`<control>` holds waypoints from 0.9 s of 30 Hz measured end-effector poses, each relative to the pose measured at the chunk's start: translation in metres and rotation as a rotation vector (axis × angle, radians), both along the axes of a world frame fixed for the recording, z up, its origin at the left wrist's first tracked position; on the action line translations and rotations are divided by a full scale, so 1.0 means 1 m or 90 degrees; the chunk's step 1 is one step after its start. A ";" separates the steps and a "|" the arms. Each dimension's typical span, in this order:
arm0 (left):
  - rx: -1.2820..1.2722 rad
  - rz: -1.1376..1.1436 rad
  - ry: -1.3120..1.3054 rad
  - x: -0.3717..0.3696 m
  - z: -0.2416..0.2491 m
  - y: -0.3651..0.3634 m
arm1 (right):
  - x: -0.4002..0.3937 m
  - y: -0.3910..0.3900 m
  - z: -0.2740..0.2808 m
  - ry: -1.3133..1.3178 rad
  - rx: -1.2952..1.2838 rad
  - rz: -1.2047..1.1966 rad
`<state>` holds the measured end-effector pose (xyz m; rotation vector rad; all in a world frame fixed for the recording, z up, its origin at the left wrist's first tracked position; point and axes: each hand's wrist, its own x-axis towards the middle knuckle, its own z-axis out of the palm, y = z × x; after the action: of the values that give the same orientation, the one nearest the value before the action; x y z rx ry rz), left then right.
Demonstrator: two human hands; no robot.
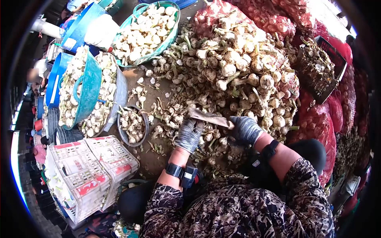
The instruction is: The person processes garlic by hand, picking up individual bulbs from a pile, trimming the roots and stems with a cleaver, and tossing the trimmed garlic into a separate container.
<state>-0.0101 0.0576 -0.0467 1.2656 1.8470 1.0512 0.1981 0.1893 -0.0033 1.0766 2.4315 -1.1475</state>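
Note:
A flat, pale brown strip [210,118] with darker edges spans the gap between my two hands; I cannot tell what kind of thing it is. My left hand [189,134], in a grey striped glove, is closed at its left end. At the strip's right end, my right hand [245,130] in a matching glove has its fingers curled round. Right behind the hands rises a big heap of garlic bulbs [230,71] with stalks and roots. Loose garlic and dry skins lie on the ground beneath them.
Left of my hands stands a small grey bucket [146,133] of garlic pieces, with a white plastic crate [91,168] nearer me. Teal tubs [89,93] and a green basket [177,23] hold garlic. Red mesh sacks [313,131] and a black crate [339,65] line the right.

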 end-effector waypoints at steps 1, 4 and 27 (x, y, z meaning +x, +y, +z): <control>-0.027 0.061 0.029 0.000 0.005 -0.009 | 0.006 0.006 -0.004 -0.057 -0.042 -0.010; -0.018 0.034 0.148 -0.015 0.003 -0.028 | 0.000 0.003 0.018 -0.077 -0.132 -0.136; 0.081 0.091 -0.559 0.055 0.060 -0.021 | 0.016 -0.042 0.047 0.325 -0.031 -0.143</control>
<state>0.0449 0.0366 0.0138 0.5639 1.2018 1.5059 0.2140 0.1471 0.0434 1.1813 2.6760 -1.7265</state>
